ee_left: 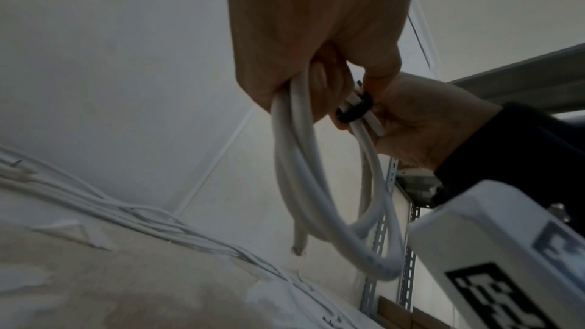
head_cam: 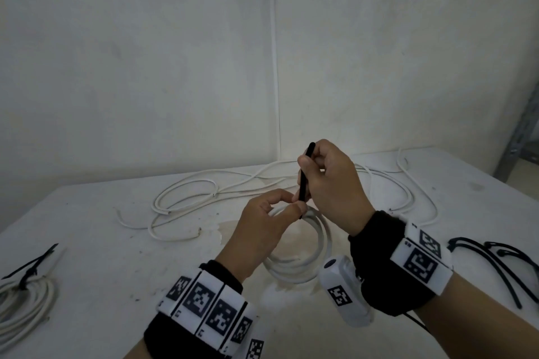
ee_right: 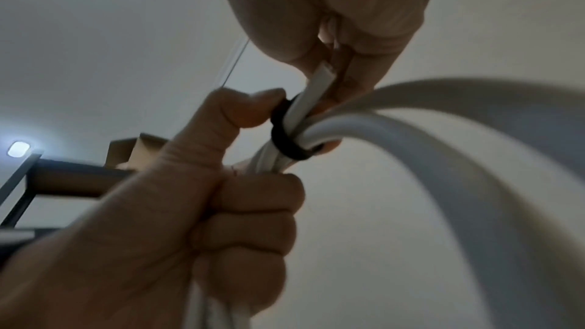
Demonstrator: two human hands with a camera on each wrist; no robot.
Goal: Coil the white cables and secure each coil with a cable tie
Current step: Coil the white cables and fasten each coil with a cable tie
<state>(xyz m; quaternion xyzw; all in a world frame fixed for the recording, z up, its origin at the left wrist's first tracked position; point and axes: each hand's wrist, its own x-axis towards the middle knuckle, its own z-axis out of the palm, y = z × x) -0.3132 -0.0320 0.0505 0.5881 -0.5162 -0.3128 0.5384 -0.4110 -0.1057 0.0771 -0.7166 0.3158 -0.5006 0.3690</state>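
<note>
Just above the table, my left hand grips a small coil of white cable. A black cable tie is looped round the bundle beside my left thumb. Its tail stands upright, pinched between the thumb and fingers of my right hand. The left wrist view has my left hand holding the hanging coil, with the tie loop against my right hand. From the right wrist, the tie sits snug round the coil, between my left hand and right hand.
Loose white cables sprawl across the back of the white table. A tied coil lies at the left edge. Spare black cable ties lie at the right. A metal shelf stands beyond the table's right corner.
</note>
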